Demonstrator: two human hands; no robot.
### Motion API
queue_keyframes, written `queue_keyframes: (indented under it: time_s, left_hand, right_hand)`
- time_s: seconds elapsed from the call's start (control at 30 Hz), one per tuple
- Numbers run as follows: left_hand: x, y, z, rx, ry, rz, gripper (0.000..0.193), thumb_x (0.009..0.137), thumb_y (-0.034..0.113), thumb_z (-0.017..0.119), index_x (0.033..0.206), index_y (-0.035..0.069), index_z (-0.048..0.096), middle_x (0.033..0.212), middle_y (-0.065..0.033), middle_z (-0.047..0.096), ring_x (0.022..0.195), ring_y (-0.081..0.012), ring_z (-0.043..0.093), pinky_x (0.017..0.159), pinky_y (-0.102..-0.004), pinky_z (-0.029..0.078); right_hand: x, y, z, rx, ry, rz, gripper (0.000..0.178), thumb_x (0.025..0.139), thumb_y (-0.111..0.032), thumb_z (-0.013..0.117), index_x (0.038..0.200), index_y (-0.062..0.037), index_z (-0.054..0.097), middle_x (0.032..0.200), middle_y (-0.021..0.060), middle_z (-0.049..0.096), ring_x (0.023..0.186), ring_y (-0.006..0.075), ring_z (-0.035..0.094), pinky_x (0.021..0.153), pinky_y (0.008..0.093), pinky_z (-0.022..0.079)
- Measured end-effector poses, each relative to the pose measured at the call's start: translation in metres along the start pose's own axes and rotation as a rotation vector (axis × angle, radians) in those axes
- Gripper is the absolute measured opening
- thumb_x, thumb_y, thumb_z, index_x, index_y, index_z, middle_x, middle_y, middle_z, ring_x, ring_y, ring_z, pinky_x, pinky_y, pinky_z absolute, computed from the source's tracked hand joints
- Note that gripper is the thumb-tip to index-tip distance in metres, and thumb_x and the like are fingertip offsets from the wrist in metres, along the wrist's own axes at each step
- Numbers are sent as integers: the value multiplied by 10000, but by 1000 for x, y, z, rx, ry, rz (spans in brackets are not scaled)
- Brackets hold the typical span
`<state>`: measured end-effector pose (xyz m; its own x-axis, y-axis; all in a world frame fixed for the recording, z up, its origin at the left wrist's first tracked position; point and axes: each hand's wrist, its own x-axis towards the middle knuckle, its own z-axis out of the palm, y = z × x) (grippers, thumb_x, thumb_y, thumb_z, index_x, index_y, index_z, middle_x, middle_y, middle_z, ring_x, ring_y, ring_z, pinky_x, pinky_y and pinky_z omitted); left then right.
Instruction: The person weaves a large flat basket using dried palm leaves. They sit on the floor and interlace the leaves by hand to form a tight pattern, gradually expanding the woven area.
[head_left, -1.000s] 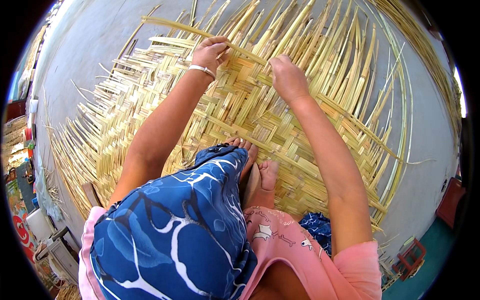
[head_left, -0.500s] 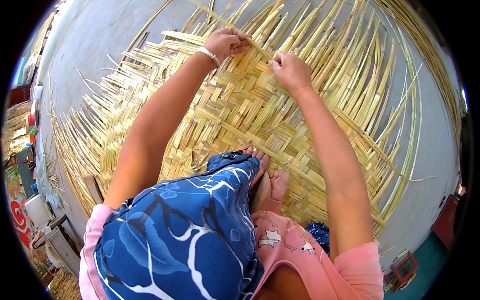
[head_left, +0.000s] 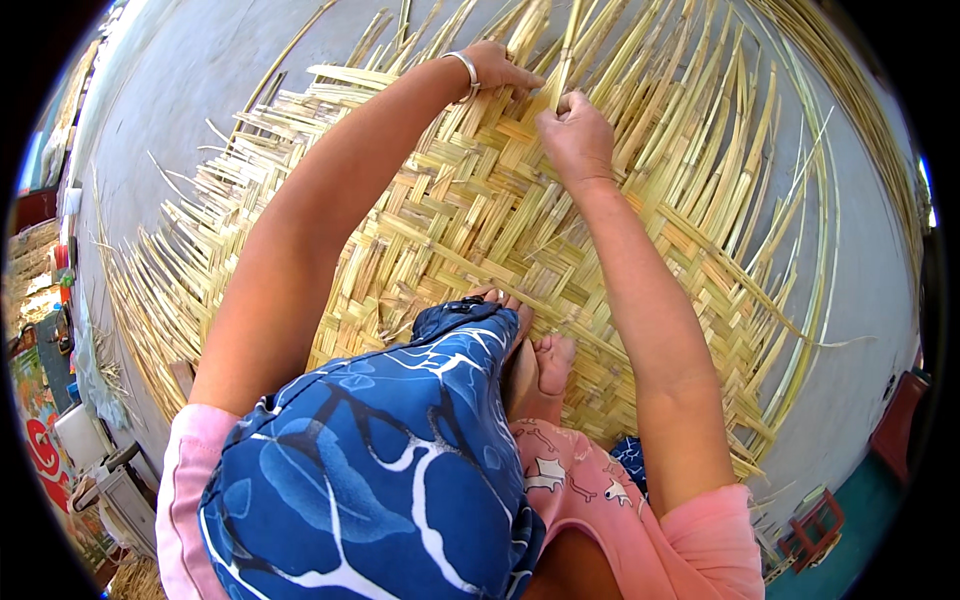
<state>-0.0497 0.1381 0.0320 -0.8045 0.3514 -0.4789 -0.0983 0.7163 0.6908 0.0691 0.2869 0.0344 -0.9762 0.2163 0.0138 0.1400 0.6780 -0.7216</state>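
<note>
At the far edge of the woven mat point(head_left: 470, 230), the right hand point(head_left: 575, 135) pinches an upright yellow strip point(head_left: 568, 50); the left hand point(head_left: 497, 70) presses flat beside it, fingers spread open.

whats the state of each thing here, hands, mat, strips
left hand: pressed flat on the mat's far edge, bangle on its wrist
right hand: pinching one upright strip
mat: partly woven, flat on the floor
loose strips: unwoven, fanning out past the woven part
bare foot: resting on the mat
</note>
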Motion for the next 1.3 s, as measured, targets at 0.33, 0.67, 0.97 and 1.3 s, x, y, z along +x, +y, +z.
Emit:
queue_keyframes:
  time_s: [0.33, 0.67, 0.97, 1.3]
  left_hand:
    - [-2, -10, 7, -423, -45, 7, 485, 699, 153, 799, 1079, -28, 558, 916, -76, 650, 805, -172, 653, 732, -304, 545]
    - [-40, -21, 6, -1054, -43, 207, 345, 846, 117, 640, 1167, 32, 544, 1072, -86, 615, 1010, -196, 593, 925, -357, 456]
    - [-37, -42, -1, -1462, 123, 64, 301, 866, 129, 604, 1137, 49, 498, 1133, -138, 584, 1031, -266, 595, 861, -409, 521]
    - [-22, -43, -8, -1274, 98, -49, 232, 855, 163, 647, 1052, 56, 585, 920, -63, 638, 836, -176, 623, 717, -344, 540]
  right_hand:
    - [2, -1, 1, 56, -52, 134, 185, 759, -190, 568, 841, -24, 578, 767, 170, 639, 732, 330, 623, 693, 413, 491]
    - [14, 4, 1, -20, -371, 30, 291, 797, -210, 575, 1071, -136, 639, 971, 130, 664, 908, 291, 626, 802, 365, 480]
    - [35, 17, 12, 104, -462, 214, 249, 797, -221, 595, 1019, -123, 649, 921, 110, 671, 871, 236, 634, 781, 345, 478]
    - [32, 7, 2, -83, -477, 5, 240, 836, -221, 588, 1044, -113, 638, 1012, 118, 657, 937, 266, 620, 817, 375, 472]
